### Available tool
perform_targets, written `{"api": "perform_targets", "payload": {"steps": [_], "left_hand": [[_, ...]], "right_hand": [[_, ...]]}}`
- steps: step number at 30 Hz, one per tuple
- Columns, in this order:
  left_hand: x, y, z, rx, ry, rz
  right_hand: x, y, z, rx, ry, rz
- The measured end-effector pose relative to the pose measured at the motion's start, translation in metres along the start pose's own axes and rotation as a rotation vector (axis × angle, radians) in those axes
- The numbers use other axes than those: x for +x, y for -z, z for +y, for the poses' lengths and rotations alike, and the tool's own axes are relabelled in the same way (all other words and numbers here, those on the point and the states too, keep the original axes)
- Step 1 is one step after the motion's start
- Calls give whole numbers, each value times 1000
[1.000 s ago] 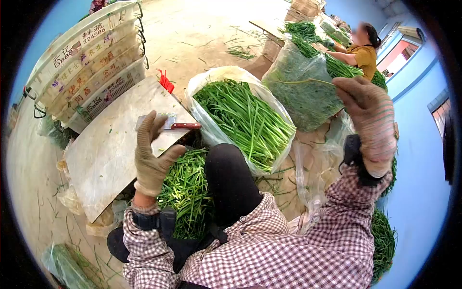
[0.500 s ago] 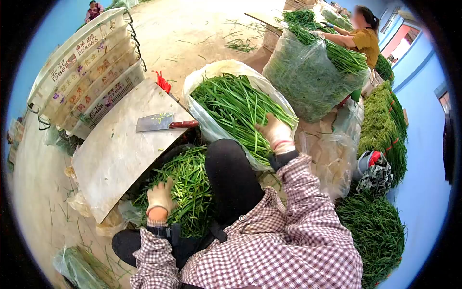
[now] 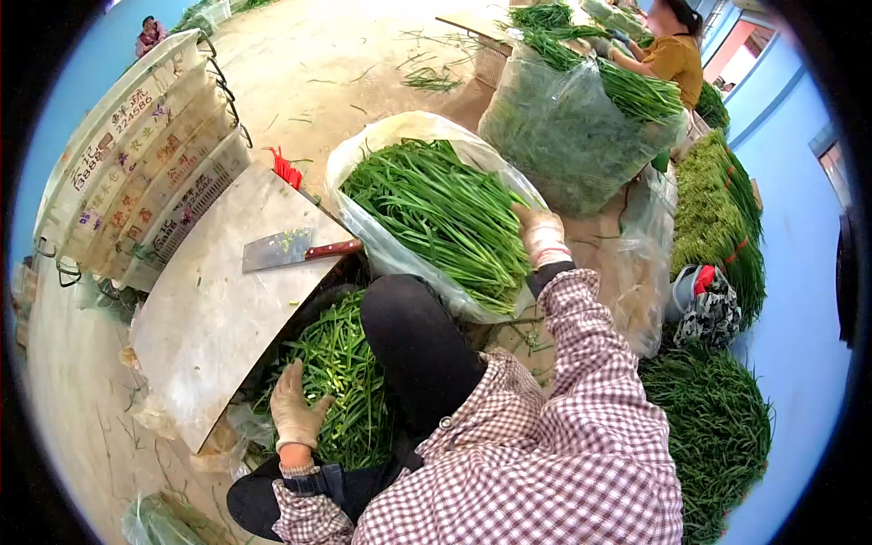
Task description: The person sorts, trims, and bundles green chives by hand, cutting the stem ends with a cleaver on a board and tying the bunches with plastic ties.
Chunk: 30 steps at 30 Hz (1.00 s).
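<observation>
My right hand (image 3: 543,236), in a pale glove, is at the right rim of a clear plastic bag (image 3: 350,154), its fingers bent over the rim beside the greens. Long green garlic chives (image 3: 436,218) fill this bag, lying in one direction. My left hand (image 3: 298,407), gloved too, holds nothing; its fingers are apart above a heap of short cut greens (image 3: 350,372) by my knee. A cleaver (image 3: 291,252) with a wooden handle lies on the pale board (image 3: 209,318) to my left, bits of green on its blade.
Stacked white crates (image 3: 136,163) stand beyond the board, with red ties (image 3: 284,168) at its far corner. A co-worker (image 3: 677,54) handles greens over another big bag (image 3: 581,127). Bundled greens (image 3: 708,209) and a loose pile (image 3: 704,436) line the right wall.
My right hand has moved from over the chives to the bag's right rim. My left hand has turned upward, still above the cut greens. The camera view has shifted slightly.
</observation>
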State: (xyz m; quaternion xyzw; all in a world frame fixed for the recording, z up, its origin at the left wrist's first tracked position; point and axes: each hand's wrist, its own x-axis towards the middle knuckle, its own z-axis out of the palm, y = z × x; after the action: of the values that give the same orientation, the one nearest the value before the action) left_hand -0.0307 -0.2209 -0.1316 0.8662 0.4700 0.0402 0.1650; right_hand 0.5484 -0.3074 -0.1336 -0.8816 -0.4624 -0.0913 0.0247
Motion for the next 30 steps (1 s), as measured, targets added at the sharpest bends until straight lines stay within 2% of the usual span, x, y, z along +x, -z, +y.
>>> {"api": "perform_targets", "payload": {"steps": [1, 4, 7, 9, 12, 14, 15, 16, 18, 20, 23, 24, 25, 27, 28, 30], "left_hand": [[-1, 5, 6, 16, 9, -31], [-3, 24, 19, -17, 81, -82], [5, 35, 26, -38, 38, 42], [14, 46, 38, -98, 34, 140], [37, 35, 51, -422, 50, 315], [69, 29, 62, -460, 201, 253], [88, 19, 62, -464, 196, 252], [110, 16, 69, -374, 214, 204], [163, -11, 67, -148, 164, 111], [214, -43, 68, 231, 172, 59], [262, -48, 78, 210, 369, 39], [268, -63, 67, 248, 319, 130], [272, -58, 70, 279, 356, 126], [280, -54, 62, 295, 412, 135], [281, -53, 55, 290, 367, 222], [301, -55, 45, 271, 394, 137]], "right_hand": [[-2, 18, -2, -81, 58, -126], [-5, 31, -1, 33, -14, -73], [5, 24, -5, 124, -36, -107], [6, 25, 3, 167, -29, -230], [15, 7, 6, 77, 56, -323], [16, -15, 23, 274, -29, -331], [17, 3, 8, 246, -140, -434], [18, 24, -1, 214, -257, -544], [25, 25, -5, 57, -241, -607], [22, 12, 12, 109, -110, -614], [18, 0, 32, 408, -109, -592], [23, 3, 33, 377, -148, -668], [28, 22, 21, 348, -233, -756], [24, 17, 26, 399, -155, -689], [22, 13, 26, 433, -111, -664], [21, 13, 17, 242, -119, -784]]}}
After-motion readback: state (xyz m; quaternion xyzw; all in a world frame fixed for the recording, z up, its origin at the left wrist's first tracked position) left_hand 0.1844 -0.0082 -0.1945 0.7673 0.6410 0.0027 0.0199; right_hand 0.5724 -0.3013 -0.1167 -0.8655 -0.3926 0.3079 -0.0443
